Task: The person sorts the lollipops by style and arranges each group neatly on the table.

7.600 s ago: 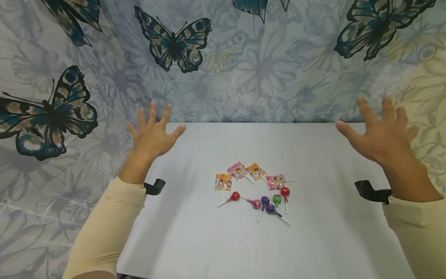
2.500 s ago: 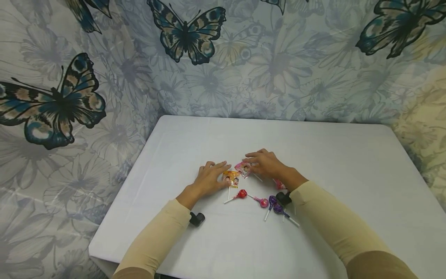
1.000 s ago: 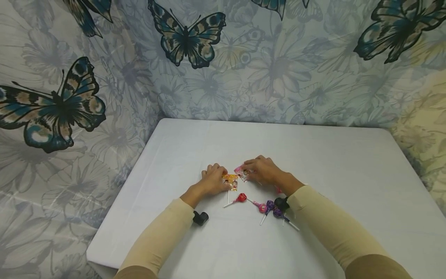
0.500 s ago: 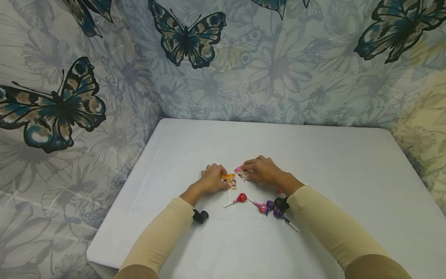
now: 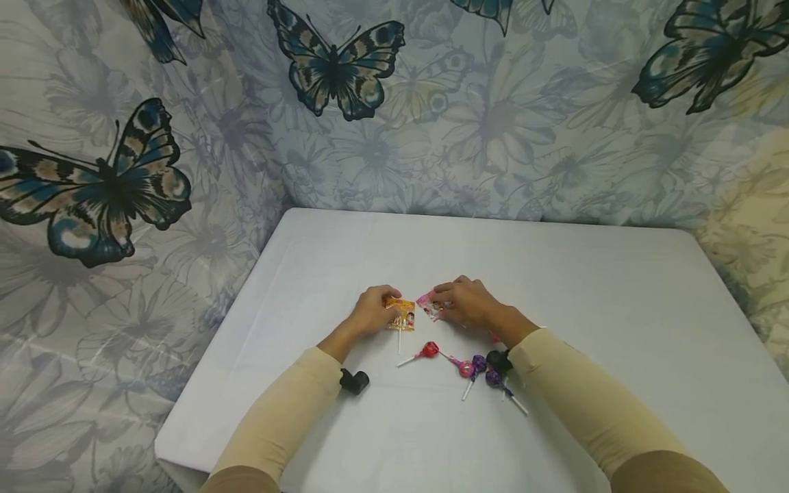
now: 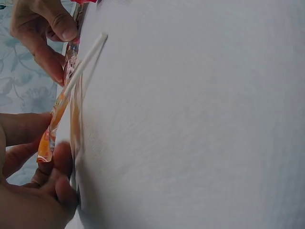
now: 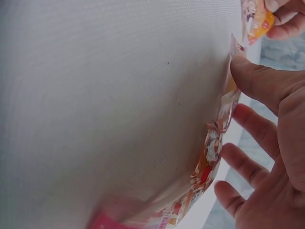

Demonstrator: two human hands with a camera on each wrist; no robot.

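Note:
My left hand (image 5: 372, 309) pinches a flat lollipop in an orange wrapper (image 5: 403, 315) between thumb and fingers. In the left wrist view the wrapper (image 6: 50, 136) is tilted just above the table, its white stick (image 6: 88, 62) slanting off it. My right hand (image 5: 470, 301) holds the edges of a pink-wrapped flat lollipop (image 5: 427, 305), thumb on one side and fingertips on the other. That wrapper (image 7: 228, 105) lies low on the table in the right wrist view. More wrapped lollipops (image 7: 205, 167) lie beside it, mostly hidden from the head view by the right hand.
Nearer me on the white table (image 5: 345, 253) lie round lollipops: a red one (image 5: 430, 349), a pink one (image 5: 465, 370) and two purple ones (image 5: 493, 378). The right wrist's black camera (image 5: 498, 361) hangs close over them. A butterfly-patterned cloth (image 5: 493, 137) stands behind.
Both hands, raised and spread at first, have come down to the flat lollipops. Within the last second the left hand has taken the orange one and shifted it slightly left and up; the right has barely moved.

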